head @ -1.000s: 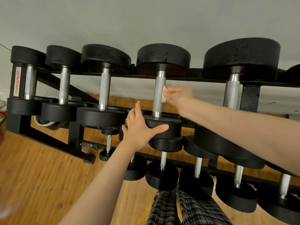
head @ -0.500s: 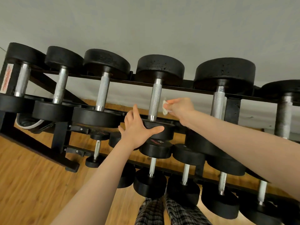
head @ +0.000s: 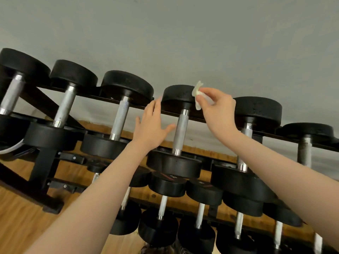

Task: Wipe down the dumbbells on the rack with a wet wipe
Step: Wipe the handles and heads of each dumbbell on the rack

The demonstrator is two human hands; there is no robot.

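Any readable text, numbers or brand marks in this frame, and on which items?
No text can be read in this frame.
Middle-tier dumbbell: red mark and small pale marks on its head, too blurred to read.
Neighbouring dumbbell: similar red and pale marks, too blurred to read.
Wet wipe in the right hand: no print visible.

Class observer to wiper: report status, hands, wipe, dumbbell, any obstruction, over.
Right hand pinches wet wipe at far head of fourth top-row dumbbell. Left hand open beside its handle; contact unclear. Nothing blocking.
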